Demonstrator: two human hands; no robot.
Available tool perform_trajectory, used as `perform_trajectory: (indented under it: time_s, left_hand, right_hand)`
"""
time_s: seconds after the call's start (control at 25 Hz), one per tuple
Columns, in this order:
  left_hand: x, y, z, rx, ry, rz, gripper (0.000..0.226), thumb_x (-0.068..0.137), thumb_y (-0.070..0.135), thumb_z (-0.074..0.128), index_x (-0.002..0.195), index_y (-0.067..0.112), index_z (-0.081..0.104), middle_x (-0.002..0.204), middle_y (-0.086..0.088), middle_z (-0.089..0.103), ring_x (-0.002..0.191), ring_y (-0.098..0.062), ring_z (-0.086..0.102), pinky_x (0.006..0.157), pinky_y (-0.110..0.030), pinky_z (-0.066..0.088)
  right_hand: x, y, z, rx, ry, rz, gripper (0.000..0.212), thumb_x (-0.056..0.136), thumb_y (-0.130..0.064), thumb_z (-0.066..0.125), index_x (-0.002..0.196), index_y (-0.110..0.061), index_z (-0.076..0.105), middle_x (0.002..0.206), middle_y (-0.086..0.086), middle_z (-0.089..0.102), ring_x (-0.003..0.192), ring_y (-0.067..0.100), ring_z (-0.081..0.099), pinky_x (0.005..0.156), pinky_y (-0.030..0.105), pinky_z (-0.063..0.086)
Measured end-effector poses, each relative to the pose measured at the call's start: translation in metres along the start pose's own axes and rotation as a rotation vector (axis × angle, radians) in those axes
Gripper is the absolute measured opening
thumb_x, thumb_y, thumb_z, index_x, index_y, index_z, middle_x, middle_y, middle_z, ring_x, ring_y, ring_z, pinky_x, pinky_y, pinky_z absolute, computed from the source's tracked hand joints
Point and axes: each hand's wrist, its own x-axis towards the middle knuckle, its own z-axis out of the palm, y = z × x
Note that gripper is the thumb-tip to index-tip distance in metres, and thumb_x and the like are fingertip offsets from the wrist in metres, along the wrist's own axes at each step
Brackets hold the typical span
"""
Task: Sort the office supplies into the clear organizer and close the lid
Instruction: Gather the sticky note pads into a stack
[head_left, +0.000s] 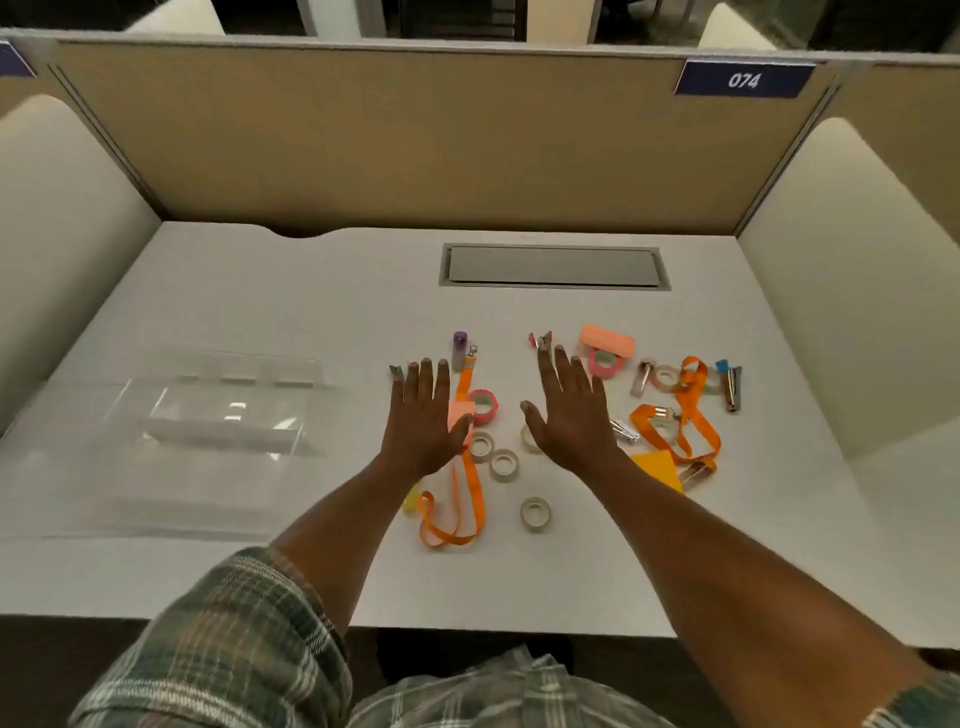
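A: White worktop (311, 291); clear organizer (208, 415) at its left side, lid open, well apart from both hands.

B: Supplies?

A: Scattered under and right of the hands: orange lanyards (457, 499), tape rolls (503, 464).

B: Grip?

A: Left hand (423, 415) and right hand (571, 410) flat, fingers spread, holding nothing.

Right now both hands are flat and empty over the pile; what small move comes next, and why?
Probably lower the left hand onto the pink tape roll beside it: the clear organizer lies open to that side, apparently empty, and nothing is sorted yet.
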Motion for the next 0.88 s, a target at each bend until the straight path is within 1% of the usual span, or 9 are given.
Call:
perform_trajectory:
  time_s: [0.16, 0.28, 0.36, 0.44, 0.52, 0.56, 0.72, 0.8, 0.88]
  left_hand:
    - [-0.018, 0.001, 0.022, 0.02, -0.111, -0.002, 0.08, 0.096, 0.047, 0.044, 0.156, 0.005, 0.012, 0.161, -0.024, 0.018, 0.148, -0.041, 0.019, 0.119, -0.053, 0.018]
    - [-0.022, 0.002, 0.034, 0.026, -0.212, 0.01, 0.08, 0.092, 0.029, 0.05, 0.156, 0.007, 0.008, 0.162, -0.022, 0.014, 0.149, -0.039, 0.015, 0.119, -0.052, 0.02]
    - [-0.019, 0.002, 0.038, 0.012, -0.28, 0.004, 0.082, 0.09, 0.022, 0.05, 0.157, 0.01, 0.004, 0.162, -0.02, 0.011, 0.149, -0.038, 0.015, 0.119, -0.049, 0.022]
    - [-0.016, 0.002, 0.042, 0.027, -0.302, 0.012, 0.081, 0.09, 0.019, 0.049, 0.157, 0.012, 0.004, 0.163, -0.02, 0.011, 0.146, -0.038, 0.023, 0.115, -0.046, 0.03]
    - [-0.012, 0.001, 0.045, 0.06, -0.297, 0.029, 0.079, 0.091, 0.019, 0.05, 0.157, 0.013, 0.007, 0.162, -0.019, 0.015, 0.138, -0.037, 0.035, 0.107, -0.044, 0.038]
    - [-0.009, 0.001, 0.046, 0.074, -0.295, 0.036, 0.077, 0.093, 0.019, 0.051, 0.157, 0.013, 0.009, 0.161, -0.018, 0.018, 0.135, -0.036, 0.039, 0.104, -0.044, 0.04]
    - [0.003, -0.001, 0.048, 0.13, -0.278, 0.068, 0.062, 0.096, 0.023, 0.05, 0.152, 0.012, 0.024, 0.146, -0.016, 0.041, 0.125, -0.034, 0.048, 0.101, -0.044, 0.042]
    - [0.01, -0.003, 0.047, 0.136, -0.266, 0.084, 0.056, 0.095, 0.023, 0.052, 0.147, 0.012, 0.032, 0.14, -0.015, 0.047, 0.122, -0.033, 0.051, 0.101, -0.044, 0.041]
    - [0.016, -0.006, 0.047, 0.153, -0.26, 0.112, 0.053, 0.095, 0.026, 0.055, 0.143, 0.013, 0.037, 0.138, -0.015, 0.049, 0.122, -0.033, 0.052, 0.103, -0.044, 0.041]
  right_hand:
    - [-0.028, 0.007, 0.028, -0.03, -0.119, 0.036, 0.077, 0.1, -0.048, 0.036, 0.158, -0.019, -0.004, 0.167, 0.01, 0.002, 0.153, 0.033, 0.008, 0.122, 0.053, 0.009]
    - [-0.041, 0.011, 0.047, -0.002, -0.199, 0.064, 0.076, 0.101, -0.049, 0.035, 0.158, -0.02, -0.006, 0.167, 0.01, -0.002, 0.153, 0.031, 0.004, 0.123, 0.052, 0.009]
    - [-0.049, 0.013, 0.058, 0.036, -0.257, 0.087, 0.075, 0.101, -0.049, 0.033, 0.158, -0.021, -0.008, 0.167, 0.009, -0.006, 0.154, 0.03, 0.0, 0.123, 0.052, 0.008]
    - [-0.059, 0.015, 0.068, 0.039, -0.299, 0.085, 0.075, 0.102, -0.049, 0.033, 0.158, -0.02, -0.008, 0.167, 0.009, -0.007, 0.154, 0.029, -0.002, 0.123, 0.052, 0.009]
    - [-0.064, 0.018, 0.073, 0.07, -0.323, 0.091, 0.076, 0.102, -0.048, 0.034, 0.158, -0.019, -0.008, 0.167, 0.01, -0.006, 0.154, 0.028, -0.001, 0.122, 0.051, 0.012]
    - [-0.065, 0.019, 0.075, 0.087, -0.334, 0.1, 0.076, 0.102, -0.048, 0.035, 0.158, -0.019, -0.007, 0.167, 0.01, -0.004, 0.154, 0.028, 0.001, 0.122, 0.051, 0.014]
    - [-0.065, 0.025, 0.076, 0.125, -0.333, 0.088, 0.076, 0.101, -0.046, 0.04, 0.158, -0.019, -0.002, 0.167, 0.01, 0.002, 0.154, 0.027, 0.006, 0.122, 0.048, 0.018]
    - [-0.065, 0.03, 0.074, 0.128, -0.28, 0.08, 0.074, 0.1, -0.045, 0.043, 0.159, -0.017, 0.007, 0.166, 0.011, 0.011, 0.153, 0.027, 0.013, 0.121, 0.046, 0.023]
    - [-0.066, 0.039, 0.071, 0.083, -0.214, 0.102, 0.071, 0.099, -0.046, 0.044, 0.157, -0.016, 0.017, 0.163, 0.012, 0.022, 0.15, 0.028, 0.021, 0.119, 0.044, 0.025]
